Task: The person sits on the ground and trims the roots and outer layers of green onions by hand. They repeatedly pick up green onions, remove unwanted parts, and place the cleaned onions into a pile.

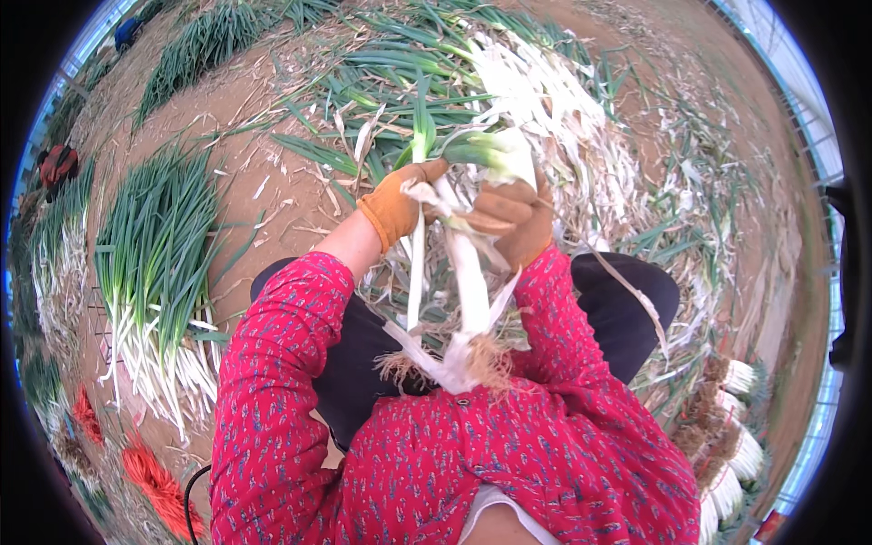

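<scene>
My left hand [392, 208], in an orange work glove, grips a green onion [470, 283] with a thick white stalk. A thinner white stalk [416, 279] with a green top also passes through this hand. My right hand [521, 228], gloved alike, is closed on a pale, folded leaf sheath [519, 158] with a green end, right beside the stalks. Loose strips of dry skin hang between the two hands. Shaggy roots [489, 364] dangle at the lower end, over my lap. Both thumbs are partly hidden by leaves and skin.
A heap of green onions [538, 75] lies ahead amid peeled skins. At left rests a pile of cleaned onions [160, 252], with red ties [157, 487] below it. Tied bundles [742, 449] lie at lower right. Another person [58, 167] is at the far left.
</scene>
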Motion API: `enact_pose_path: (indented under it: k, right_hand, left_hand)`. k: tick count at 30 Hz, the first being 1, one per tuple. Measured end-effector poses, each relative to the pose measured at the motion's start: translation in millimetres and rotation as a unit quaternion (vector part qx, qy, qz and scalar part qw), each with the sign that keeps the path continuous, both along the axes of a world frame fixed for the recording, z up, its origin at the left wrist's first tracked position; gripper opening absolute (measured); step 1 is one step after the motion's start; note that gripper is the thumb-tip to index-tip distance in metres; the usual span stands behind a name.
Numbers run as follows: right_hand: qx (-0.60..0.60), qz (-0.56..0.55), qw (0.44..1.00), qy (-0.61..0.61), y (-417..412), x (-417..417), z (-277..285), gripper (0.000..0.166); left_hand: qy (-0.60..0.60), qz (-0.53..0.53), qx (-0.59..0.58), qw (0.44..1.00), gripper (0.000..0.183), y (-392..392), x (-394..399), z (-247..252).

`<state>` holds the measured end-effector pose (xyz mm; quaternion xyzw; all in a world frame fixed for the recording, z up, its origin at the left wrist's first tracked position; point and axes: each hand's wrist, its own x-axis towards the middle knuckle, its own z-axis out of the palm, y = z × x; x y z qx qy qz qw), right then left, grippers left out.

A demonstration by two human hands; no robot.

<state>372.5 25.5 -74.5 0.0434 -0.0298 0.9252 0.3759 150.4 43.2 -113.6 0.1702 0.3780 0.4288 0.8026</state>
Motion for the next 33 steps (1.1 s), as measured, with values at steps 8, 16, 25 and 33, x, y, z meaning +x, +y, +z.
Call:
enact_pose_path:
  k: [8,16,25,33]
  right_hand:
    - [0.159,-0.008,0.987,0.000,-70.3,82.0,41.1,0.061]
    - [0.338,-0.263,0.703,-0.568,-124.2,156.5,75.1,0.043]
    - [0.445,-0.168,0.572,-0.668,-62.7,45.4,35.4,0.083]
    - [0.246,-0.158,0.880,-0.375,-22.1,-33.6,36.1,0.040]
  left_hand:
    - [0.180,0.353,0.076,0.915,0.018,38.6,-61.1,50.3]
    - [0.101,0.518,0.004,0.849,0.014,50.1,-117.8,58.5]
    - [0.003,0.428,0.077,0.901,0.027,42.5,-84.4,66.7]
    - [-0.029,0.315,0.119,0.941,0.027,37.4,-76.6,51.4]
